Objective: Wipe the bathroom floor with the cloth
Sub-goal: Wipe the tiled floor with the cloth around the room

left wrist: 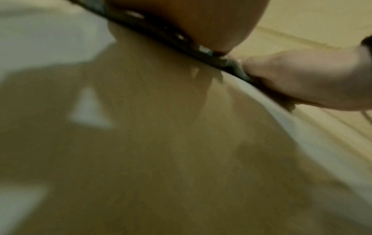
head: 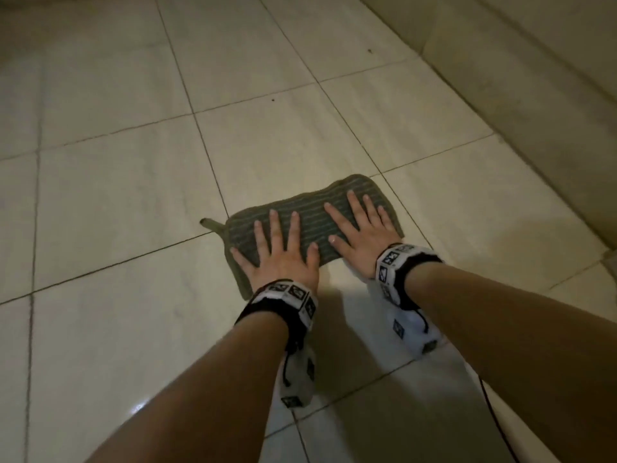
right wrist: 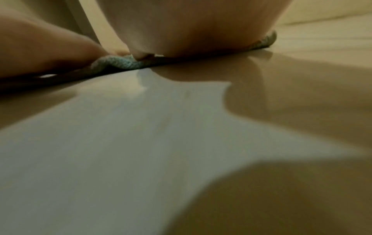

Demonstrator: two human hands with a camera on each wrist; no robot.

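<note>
A grey-green striped cloth (head: 310, 212) lies flat on the pale tiled floor (head: 117, 202), a small loop sticking out at its left corner. My left hand (head: 280, 252) presses flat on the cloth's near left part with fingers spread and straight. My right hand (head: 360, 228) presses flat on its right part the same way. In the left wrist view the cloth edge (left wrist: 231, 66) shows under the left palm (left wrist: 201, 20), with the right hand (left wrist: 302, 82) beside it. In the right wrist view the cloth's edge (right wrist: 120, 63) bunches slightly under the right palm (right wrist: 191, 28).
A tiled wall or step (head: 534, 95) rises along the right side, close to the cloth. Open tiled floor stretches to the left and far side, with small dark specks (head: 273, 99). A thin black cable (head: 494, 422) trails on the floor near my right forearm.
</note>
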